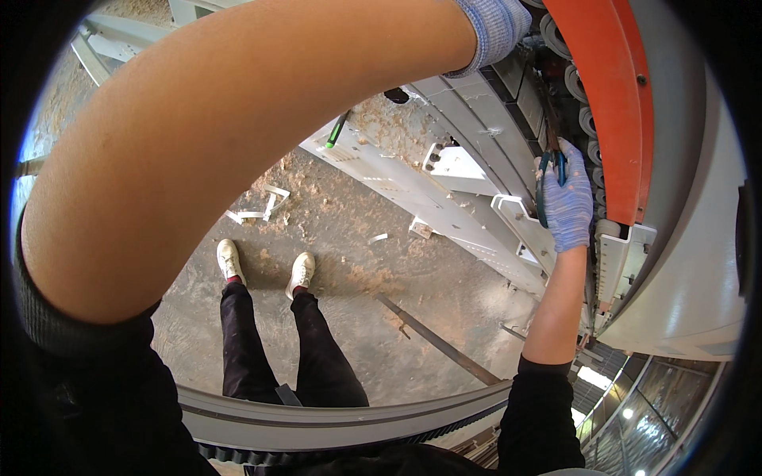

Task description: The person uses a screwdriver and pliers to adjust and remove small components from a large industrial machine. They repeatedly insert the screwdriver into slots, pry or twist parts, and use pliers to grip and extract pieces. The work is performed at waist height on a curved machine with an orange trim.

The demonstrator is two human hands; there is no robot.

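My right hand (570, 202), in a blue-and-white knit glove, is closed around the dark, blue-edged handles of a pair of scissors (550, 135). Their brown blades point away from me, into the gap between grey metal bars (476, 131) and a row of grey rollers (586, 119). My left arm reaches across the top of the view. Only the cuff and part of the glove of my left hand (502, 32) show, near the machine's far end; its fingers are hidden. A green-and-black utility knife (337, 131) rests on the white beam.
An orange curved guard (615, 103) borders the rollers on the right. White perforated beam (381, 178) runs diagonally across. Below, a long metal rod (436, 341), white strips (270, 205) and wood shavings lie on the floor. A grey rail with a toothed belt (317, 452) crosses close to me.
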